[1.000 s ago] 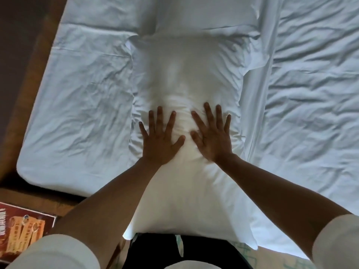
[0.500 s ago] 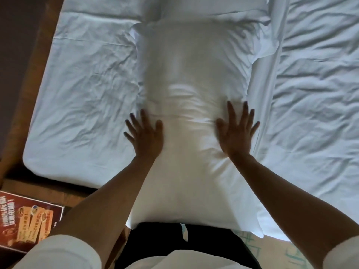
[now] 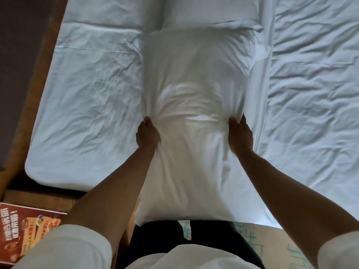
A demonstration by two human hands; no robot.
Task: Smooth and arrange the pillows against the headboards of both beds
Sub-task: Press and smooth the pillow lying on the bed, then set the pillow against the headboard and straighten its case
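A long white pillow (image 3: pixel 194 78) lies lengthwise on the white bed, its near end hanging over the bed's edge by my legs. My left hand (image 3: pixel 148 135) grips the pillow's left side about halfway along, thumb on top and fingers tucked under the fabric. On the opposite side my right hand (image 3: pixel 240 136) grips the pillow's right edge the same way. Fabric bunches into creases between the two hands. A second white pillow (image 3: pixel 211 10) lies beyond the first at the top of the view.
The wrinkled white sheet (image 3: pixel 89 98) covers the mattress to the left, and a rumpled duvet (image 3: pixel 314 94) lies to the right. A wooden bed frame (image 3: pixel 37 78) runs along the left. A red printed leaflet (image 3: pixel 25 228) lies on the wood at lower left.
My hands slid apart from the pillow's middle to its two sides, then went from pressing flat to gripping the edges. The pillow's fabric now bunches between them.
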